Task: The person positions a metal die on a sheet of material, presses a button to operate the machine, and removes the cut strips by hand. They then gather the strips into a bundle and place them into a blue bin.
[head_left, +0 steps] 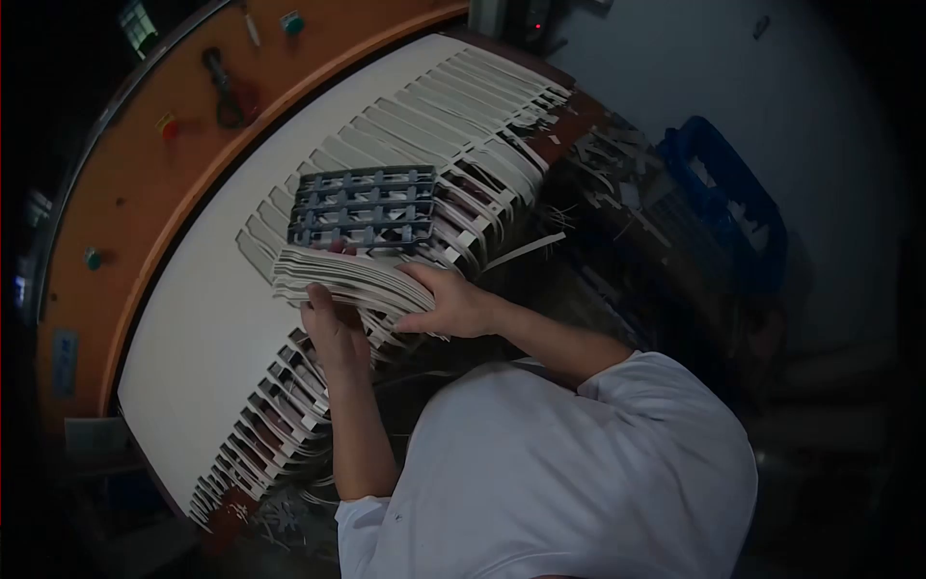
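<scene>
A thick stack of pale curved strips (352, 282) is held between both my hands. My left hand (333, 333) grips its left end, fingers bent round the near edge. The right end is in my right hand (446, 301), with the thumb and fingers on either side. Just beyond the stack lies a dark grey grid-like block (363, 207) with several openings. Beneath and around it, pale cut strips (405, 130) fan out in rows across a white sheet (207, 280).
An orange machine panel (183, 106) with buttons curves along the far left side. Scrap strips (617, 174) hang and lie at the right end of the surface. A blue plastic basket (767, 217) stands on the right.
</scene>
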Demonstrator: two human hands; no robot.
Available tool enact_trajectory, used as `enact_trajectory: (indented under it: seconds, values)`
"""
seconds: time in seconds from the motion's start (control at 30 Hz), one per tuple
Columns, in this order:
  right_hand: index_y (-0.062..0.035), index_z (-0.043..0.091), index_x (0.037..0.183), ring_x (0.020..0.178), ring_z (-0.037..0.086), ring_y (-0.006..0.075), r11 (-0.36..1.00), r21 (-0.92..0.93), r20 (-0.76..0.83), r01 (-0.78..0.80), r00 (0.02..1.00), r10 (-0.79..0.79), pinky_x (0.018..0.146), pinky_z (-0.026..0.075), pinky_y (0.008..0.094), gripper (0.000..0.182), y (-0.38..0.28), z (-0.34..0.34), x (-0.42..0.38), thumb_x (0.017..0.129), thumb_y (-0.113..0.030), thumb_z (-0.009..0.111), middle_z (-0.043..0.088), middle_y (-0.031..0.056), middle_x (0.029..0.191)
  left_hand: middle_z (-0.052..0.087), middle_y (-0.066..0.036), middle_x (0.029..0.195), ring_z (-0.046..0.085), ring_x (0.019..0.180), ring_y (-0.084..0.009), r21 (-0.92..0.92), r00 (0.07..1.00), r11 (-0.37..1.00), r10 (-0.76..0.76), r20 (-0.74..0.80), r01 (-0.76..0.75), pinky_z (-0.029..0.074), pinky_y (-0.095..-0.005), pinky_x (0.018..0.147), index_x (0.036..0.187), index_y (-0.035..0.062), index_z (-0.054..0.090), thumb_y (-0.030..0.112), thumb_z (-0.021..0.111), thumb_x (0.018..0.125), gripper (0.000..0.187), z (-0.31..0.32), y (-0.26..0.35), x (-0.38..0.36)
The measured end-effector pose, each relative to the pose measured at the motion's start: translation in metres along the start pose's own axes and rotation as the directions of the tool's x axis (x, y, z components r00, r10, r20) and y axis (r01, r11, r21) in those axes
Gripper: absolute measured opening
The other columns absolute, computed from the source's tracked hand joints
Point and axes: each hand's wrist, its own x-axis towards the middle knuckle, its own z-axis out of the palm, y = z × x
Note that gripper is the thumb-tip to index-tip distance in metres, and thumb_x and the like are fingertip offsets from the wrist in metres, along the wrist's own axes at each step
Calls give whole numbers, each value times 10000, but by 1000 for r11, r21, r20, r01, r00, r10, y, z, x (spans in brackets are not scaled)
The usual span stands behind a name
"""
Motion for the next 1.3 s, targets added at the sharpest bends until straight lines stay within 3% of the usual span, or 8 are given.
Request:
enact_trajectory:
  seconds: [0.2,0.4,0.63,0.7,0.87,1.07,1.23,1.3]
  values:
    - [34,421,1445,890,632,106,960,261,-398,-98,896,199,773,549,284,684,-8,-134,-91,887,-125,783,639,98,1131,501,-171,1470,491,1326,-270,761,968,624,251,21,-179,386,-402,1110,1480,8,434,157,662,982,567,-5,-84,-8]
    - [5,492,1370,848,656,141,988,-131,-957,83,249,-148,695,544,310,569,20,-295,-196,904,-174,765,670,118,1084,458,-214,1458,442,1351,-381,946,886,-159,334,321,-282,392,-480,1102,1415,-41,484,324,716,953,633,-16,-120,5]
    - [-10,339,1549,1333,518,396,840,-237,-901,-488,-214,-378,1052,496,507,923,36,-585,-376,890,-510,747,463,291,1473,515,-234,1417,479,1327,-396,908,850,-332,371,374,-254,392,-483,1111,1399,-43,503,364,689,973,618,-9,-125,5]
    - [-22,144,1615,1289,543,419,769,180,-913,-613,-395,-101,1012,496,555,1160,64,-650,-441,840,-670,714,464,284,1490,512,-231,1425,482,1324,-394,915,864,-326,360,351,-236,393,-482,1107,1396,-41,507,380,691,972,626,-9,-124,7]
    - [52,448,1471,1295,542,428,656,475,-791,-586,-612,26,1076,440,519,915,214,-602,-524,914,-658,603,489,271,1485,576,-210,1355,535,1268,-377,922,845,-305,404,352,-238,409,-473,1093,1356,-36,554,436,654,989,606,-11,-128,8]
    - [-38,719,1099,1031,675,414,280,549,-788,-787,-377,487,900,515,511,509,420,-317,-420,875,-495,704,722,213,1099,584,-208,1333,547,1247,-363,929,847,-290,410,338,-230,426,-452,1078,1352,-48,553,441,650,991,616,-21,-129,11]
    - [-64,748,1037,890,716,332,639,-4,-603,-769,511,612,816,553,406,392,383,-170,-309,857,-412,739,751,135,938,579,-240,1316,552,1213,-377,949,862,-223,408,300,-224,421,-466,1069,1347,-65,550,411,668,983,611,2,-128,6]
    - [-60,744,1073,919,724,304,742,51,-480,-669,635,606,831,557,391,386,381,-158,-274,867,-386,747,754,134,972,575,-245,1302,536,1212,-395,953,861,-227,423,284,-203,414,-462,1068,1346,-70,546,356,671,985,572,-19,-128,11]
